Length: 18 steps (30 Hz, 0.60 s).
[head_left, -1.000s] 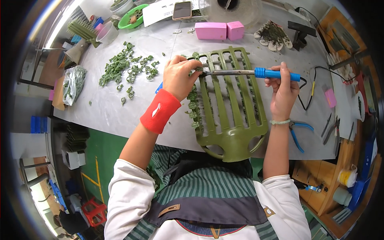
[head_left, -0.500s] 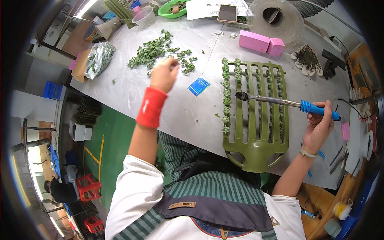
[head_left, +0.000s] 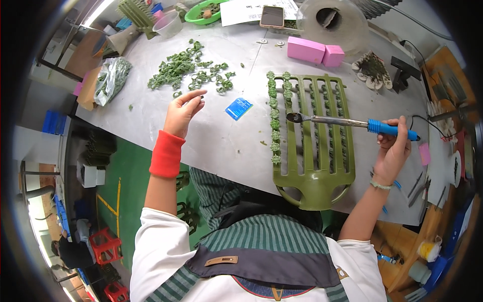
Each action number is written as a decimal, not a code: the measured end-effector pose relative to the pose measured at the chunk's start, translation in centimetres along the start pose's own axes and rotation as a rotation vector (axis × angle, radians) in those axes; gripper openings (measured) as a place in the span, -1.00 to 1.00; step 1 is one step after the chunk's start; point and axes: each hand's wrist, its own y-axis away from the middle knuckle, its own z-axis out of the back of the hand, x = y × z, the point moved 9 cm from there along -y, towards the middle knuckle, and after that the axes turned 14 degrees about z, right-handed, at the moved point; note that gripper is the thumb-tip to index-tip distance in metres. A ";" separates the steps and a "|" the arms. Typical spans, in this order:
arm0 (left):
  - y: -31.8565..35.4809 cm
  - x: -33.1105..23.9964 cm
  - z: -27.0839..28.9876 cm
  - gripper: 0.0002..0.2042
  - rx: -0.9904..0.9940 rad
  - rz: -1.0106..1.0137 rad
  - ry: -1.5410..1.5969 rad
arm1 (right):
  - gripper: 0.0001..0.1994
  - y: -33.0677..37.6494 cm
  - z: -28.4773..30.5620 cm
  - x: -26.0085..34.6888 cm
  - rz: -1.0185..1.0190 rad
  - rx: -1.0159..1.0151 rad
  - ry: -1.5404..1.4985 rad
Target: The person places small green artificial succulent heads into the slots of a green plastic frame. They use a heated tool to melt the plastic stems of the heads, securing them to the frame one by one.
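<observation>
My right hand (head_left: 390, 153) grips the blue handle of a soldering iron (head_left: 342, 121). Its metal shaft points left, and the dark, spoon-like tip lies over the left slots of an olive-green slotted rack (head_left: 314, 183). Small green ring-like pieces (head_left: 275, 123) line the rack's left edge, with more along its inner bars. My left hand (head_left: 183, 113), below a red wristband, is raised over the table with thumb and fingers pinched; a tiny dark bit shows at the fingertips, too small to name. Just beyond it lies a loose pile of green ring-like pieces (head_left: 173, 70).
Between my hands lies a blue card (head_left: 238, 108). Pink blocks (head_left: 306, 50), a phone (head_left: 272, 16) and a clear round tub (head_left: 347, 30) stand at the back. A stained glove (head_left: 372, 70) rests at right; a plastic bag (head_left: 111, 80) sits at the left edge.
My left hand has drawn back from the green pile, toward me and left, fingers pinched. The iron stays over the rack in my right hand. The whole view has shifted slightly.
</observation>
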 end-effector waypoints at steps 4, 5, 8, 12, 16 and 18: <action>3.5 -4.6 -9.1 -0.75 0.146 -0.212 -0.268 | -0.72 0.0 0.4 0.1 0.021 0.007 0.009; 4.2 -5.1 -11.2 -0.76 0.181 -0.229 -0.255 | -0.72 0.0 0.5 0.1 0.022 0.003 0.014; 5.0 -5.0 -16.4 -0.80 0.257 -0.281 -0.356 | -0.73 -0.2 0.9 -0.3 0.006 0.003 -0.018; 5.4 -6.1 -19.0 -0.78 0.121 -0.518 -0.610 | -0.72 0.0 0.8 -0.9 0.001 0.001 -0.026; 5.7 -6.4 -20.5 -0.77 -0.054 -0.766 -0.821 | -0.73 0.2 0.9 -2.3 -0.009 -0.002 -0.067; 5.3 -5.9 -21.0 -0.78 -0.107 -0.789 -0.911 | -0.73 0.3 0.8 -2.8 -0.016 -0.019 -0.081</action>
